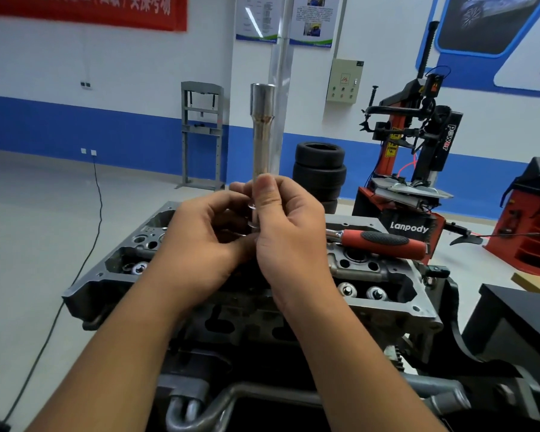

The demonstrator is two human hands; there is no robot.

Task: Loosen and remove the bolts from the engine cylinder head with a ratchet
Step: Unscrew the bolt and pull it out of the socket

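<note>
I pinch the upright socket (263, 126) with both my right hand (289, 235) and left hand (200, 241); the ratchet (384, 241) lies at three o'clock on the cylinder head (396, 294).

both hands raised together, left hand (206, 235) and right hand (290, 232) fingers curled, pinching

The hands (250, 241) hide the socket's (263, 132) lower end.

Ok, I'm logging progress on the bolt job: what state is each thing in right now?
Socket: upright, held above the engine.
Right hand: gripping the socket.
Left hand: fingers curled at the socket's lower end.
Ratchet: lying unused on the cylinder head.
</note>
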